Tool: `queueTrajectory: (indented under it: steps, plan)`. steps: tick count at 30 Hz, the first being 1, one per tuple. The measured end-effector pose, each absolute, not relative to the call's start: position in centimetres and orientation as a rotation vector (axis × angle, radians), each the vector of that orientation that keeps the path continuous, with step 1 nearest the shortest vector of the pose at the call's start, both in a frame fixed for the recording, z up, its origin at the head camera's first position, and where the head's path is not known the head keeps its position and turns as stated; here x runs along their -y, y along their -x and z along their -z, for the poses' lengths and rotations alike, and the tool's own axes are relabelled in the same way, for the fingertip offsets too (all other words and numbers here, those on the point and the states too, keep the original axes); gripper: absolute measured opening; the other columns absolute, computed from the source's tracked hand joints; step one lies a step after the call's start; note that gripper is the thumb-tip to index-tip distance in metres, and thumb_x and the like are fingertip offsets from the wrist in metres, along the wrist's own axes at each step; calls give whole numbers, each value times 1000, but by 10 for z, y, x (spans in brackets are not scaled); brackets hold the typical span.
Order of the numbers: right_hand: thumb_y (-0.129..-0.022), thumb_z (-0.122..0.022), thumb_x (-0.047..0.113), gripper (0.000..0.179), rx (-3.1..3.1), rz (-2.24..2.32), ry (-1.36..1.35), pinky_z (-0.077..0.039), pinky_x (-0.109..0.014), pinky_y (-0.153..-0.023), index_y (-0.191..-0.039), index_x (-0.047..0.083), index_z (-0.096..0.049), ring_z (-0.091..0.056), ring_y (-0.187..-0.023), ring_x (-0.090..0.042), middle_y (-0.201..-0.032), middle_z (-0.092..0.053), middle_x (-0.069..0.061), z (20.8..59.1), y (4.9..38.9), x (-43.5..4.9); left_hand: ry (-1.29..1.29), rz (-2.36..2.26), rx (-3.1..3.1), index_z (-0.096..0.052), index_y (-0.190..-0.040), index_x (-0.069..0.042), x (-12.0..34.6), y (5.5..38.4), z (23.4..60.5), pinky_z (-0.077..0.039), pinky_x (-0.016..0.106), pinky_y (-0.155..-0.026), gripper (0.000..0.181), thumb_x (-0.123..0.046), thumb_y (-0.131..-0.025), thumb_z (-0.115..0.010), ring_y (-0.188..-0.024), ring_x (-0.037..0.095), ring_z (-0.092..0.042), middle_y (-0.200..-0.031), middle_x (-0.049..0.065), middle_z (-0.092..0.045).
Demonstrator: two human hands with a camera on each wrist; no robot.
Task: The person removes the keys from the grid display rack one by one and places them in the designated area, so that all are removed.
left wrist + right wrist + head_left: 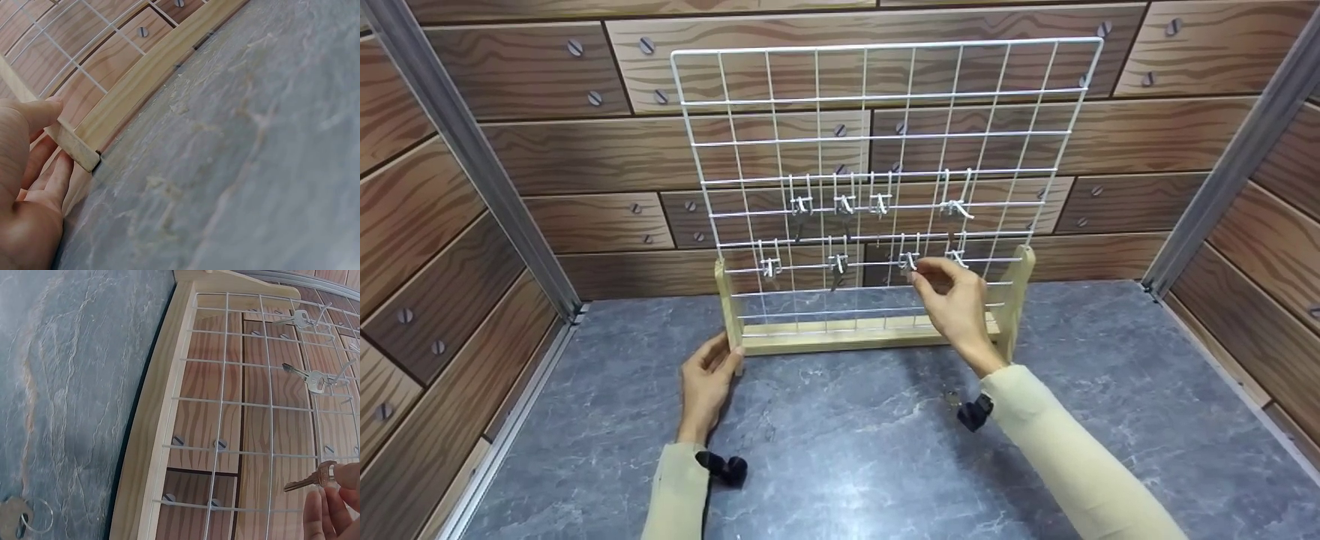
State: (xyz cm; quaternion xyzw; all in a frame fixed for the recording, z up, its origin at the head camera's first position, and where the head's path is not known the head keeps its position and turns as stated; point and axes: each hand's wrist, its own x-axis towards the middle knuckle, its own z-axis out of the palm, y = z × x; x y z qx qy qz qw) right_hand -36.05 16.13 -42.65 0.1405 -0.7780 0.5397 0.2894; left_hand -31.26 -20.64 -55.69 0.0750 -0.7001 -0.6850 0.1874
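Note:
A white wire grid (840,139) stands upright in a pale wooden base (840,339), with several metal hooks in two rows. My left hand (706,386) grips the lower end of the base's left side post (73,145), thumb in front and fingers behind. At the lower row, my right hand (958,304) pinches a key (308,481) by its head between thumb and fingers, close to a hook (908,260). The key's blade points down toward the base. Other keys, such as one silver key (316,381), hang from hooks beside it.
On the grey marbled tabletop (825,442), a loose key with a ring (16,517) lies in front of the base, near my right wrist. Wood-patterned walls (562,157) with metal corner rails (487,161) enclose the table at the back and both sides.

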Motion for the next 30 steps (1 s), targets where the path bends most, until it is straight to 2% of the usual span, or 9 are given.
queueTrajectory:
  steps: [6,13,18,21,25,30]
  plan:
    - [-91,-81,-1,16,2037,-1436,-325,-58,-8,-73,-107,-3,-80,-78,-87,-33,-101,-81,-19,426,363,-157,-186,1941,1963,-65,-144,0,205,315,555,-56,23,-107,46,-8,-100,-77,-138,38,-61,-143,27,-65]
    - [-91,-81,0,17,2028,-1442,-315,-59,-10,-74,-108,-2,-80,-77,-85,-27,-101,-81,-17,428,367,-154,-190,1937,1946,-65,-143,2,205,315,557,-56,17,-103,45,-5,-99,-76,-136,38,-61,-143,28,-65]
    - [-92,-81,0,13,1999,-1467,-340,-58,-10,-72,-105,-2,-81,-78,-83,-28,-99,-81,-18,429,369,-153,-168,1952,1931,-65,-142,3,206,314,559,-56,17,-102,45,-5,-99,-76,-137,39,-61,-142,28,-65]
    - [-92,-80,-1,12,2006,-1458,-333,-58,-10,-71,-104,-1,-81,-77,-81,-19,-98,-81,-17,429,370,-152,-154,1963,1922,-65,-142,3,207,313,559,-56,18,-104,44,-5,-100,-75,-138,40,-60,-142,28,-64]
    - [-93,-78,1,11,2030,-1431,-303,-57,-10,-70,-104,0,-81,-70,-76,-2,-97,-81,-16,428,371,-152,-176,1947,1926,-66,-141,3,207,313,559,-56,21,-107,44,-5,-99,-76,-137,39,-61,-141,28,-65]
    - [-95,-76,1,10,2035,-1442,-289,-57,-10,-71,-103,-1,-81,-67,-75,2,-97,-80,-16,426,370,-150,-190,1931,1941,-66,-141,3,208,314,559,-55,26,-110,43,-4,-99,-76,-137,39,-61,-141,28,-65]
